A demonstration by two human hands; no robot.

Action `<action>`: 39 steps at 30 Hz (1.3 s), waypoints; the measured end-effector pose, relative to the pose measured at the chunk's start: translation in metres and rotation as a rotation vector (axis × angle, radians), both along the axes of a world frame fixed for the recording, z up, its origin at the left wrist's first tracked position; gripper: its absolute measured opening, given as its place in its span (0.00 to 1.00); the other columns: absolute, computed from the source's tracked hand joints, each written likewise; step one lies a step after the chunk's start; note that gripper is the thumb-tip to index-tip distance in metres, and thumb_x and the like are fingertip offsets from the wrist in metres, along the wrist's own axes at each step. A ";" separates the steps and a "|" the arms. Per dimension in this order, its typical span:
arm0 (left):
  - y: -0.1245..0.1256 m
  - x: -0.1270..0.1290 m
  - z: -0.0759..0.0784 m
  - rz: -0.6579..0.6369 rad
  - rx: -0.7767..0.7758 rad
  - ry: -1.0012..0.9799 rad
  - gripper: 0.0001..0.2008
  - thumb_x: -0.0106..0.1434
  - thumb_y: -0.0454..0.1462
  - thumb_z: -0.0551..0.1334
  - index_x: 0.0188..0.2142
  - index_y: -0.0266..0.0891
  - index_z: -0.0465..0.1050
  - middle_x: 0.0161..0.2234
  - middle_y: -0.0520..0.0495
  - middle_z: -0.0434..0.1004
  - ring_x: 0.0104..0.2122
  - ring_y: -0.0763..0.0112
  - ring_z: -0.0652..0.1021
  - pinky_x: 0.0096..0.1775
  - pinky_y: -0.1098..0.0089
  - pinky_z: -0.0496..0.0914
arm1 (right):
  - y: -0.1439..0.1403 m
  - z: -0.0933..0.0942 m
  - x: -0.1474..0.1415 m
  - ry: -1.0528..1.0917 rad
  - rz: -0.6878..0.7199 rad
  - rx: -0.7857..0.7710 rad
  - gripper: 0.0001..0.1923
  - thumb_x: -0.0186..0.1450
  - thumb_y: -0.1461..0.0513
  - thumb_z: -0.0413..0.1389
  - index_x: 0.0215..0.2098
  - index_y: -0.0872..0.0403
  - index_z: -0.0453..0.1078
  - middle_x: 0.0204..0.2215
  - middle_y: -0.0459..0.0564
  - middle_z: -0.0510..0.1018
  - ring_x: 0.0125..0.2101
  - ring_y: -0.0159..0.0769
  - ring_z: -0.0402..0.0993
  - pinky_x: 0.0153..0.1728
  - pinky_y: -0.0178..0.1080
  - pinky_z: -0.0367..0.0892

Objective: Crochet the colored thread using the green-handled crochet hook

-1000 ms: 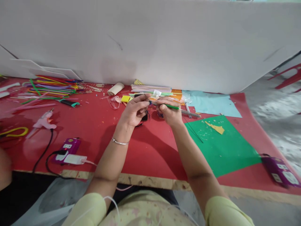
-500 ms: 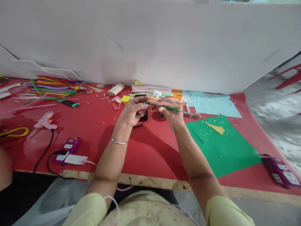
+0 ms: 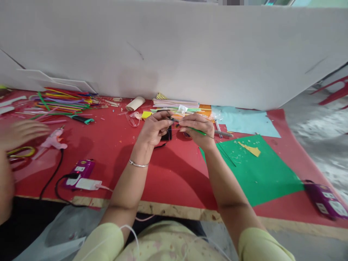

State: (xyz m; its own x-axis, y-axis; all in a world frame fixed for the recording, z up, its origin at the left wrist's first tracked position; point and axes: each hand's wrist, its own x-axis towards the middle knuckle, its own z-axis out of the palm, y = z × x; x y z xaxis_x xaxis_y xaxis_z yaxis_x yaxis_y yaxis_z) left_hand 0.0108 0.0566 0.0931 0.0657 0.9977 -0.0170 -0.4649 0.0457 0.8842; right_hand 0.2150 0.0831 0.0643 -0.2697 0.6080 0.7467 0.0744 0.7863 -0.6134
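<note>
My left hand [image 3: 155,127] is above the red table with thumb and fingers pinched together. At its fingertips is a small dark piece, too fine to make out. Close by on the right, my right hand [image 3: 199,129] is closed round a thin green stick [image 3: 198,131], its fingertips almost meeting those of the left. A grey rod [image 3: 224,134] shows just past the right hand; whether it is held or lying down, I cannot tell. Below the hands, a black object [image 3: 166,135] lies partly hidden.
A green sheet [image 3: 261,174] with a yellow scrap [image 3: 251,149] lies at right, near a purple power strip [image 3: 326,201]. Bundled coloured sticks [image 3: 65,99], a pink glue gun [image 3: 56,139] and another purple power strip [image 3: 81,170] are at left, beside another person's hand [image 3: 24,132].
The green stick has shifted in my right hand, and the right fingertips are nearer the left ones. Another person's hand has come in at the left edge.
</note>
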 end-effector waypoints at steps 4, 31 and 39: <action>0.000 -0.001 0.001 -0.013 -0.003 0.001 0.17 0.44 0.31 0.76 0.37 0.36 0.84 0.18 0.60 0.65 0.16 0.85 0.56 0.19 0.76 0.48 | -0.001 0.003 0.003 -0.019 0.029 0.006 0.09 0.66 0.56 0.72 0.45 0.36 0.88 0.43 0.46 0.90 0.44 0.42 0.87 0.52 0.47 0.82; 0.002 0.000 -0.006 -0.078 0.014 -0.014 0.17 0.45 0.32 0.77 0.36 0.36 0.85 0.19 0.58 0.68 0.18 0.85 0.60 0.19 0.79 0.50 | 0.005 -0.018 -0.021 0.359 0.172 -0.574 0.19 0.60 0.44 0.74 0.34 0.49 0.87 0.29 0.47 0.86 0.30 0.35 0.80 0.33 0.38 0.77; 0.001 0.008 -0.008 -0.051 -0.004 -0.068 0.17 0.44 0.32 0.79 0.36 0.38 0.86 0.20 0.56 0.70 0.20 0.81 0.65 0.19 0.80 0.53 | -0.005 -0.013 -0.039 0.678 0.260 -0.829 0.24 0.50 0.45 0.80 0.33 0.51 0.84 0.27 0.44 0.84 0.27 0.30 0.77 0.26 0.31 0.74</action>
State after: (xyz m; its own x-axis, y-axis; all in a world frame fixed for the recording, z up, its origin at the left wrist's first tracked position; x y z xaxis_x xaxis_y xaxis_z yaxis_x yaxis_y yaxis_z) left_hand 0.0187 0.0577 0.0854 0.1172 0.9930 -0.0151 -0.5213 0.0745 0.8501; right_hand 0.1762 0.0783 0.0517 -0.1503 0.9731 0.1746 -0.5853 0.0548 -0.8090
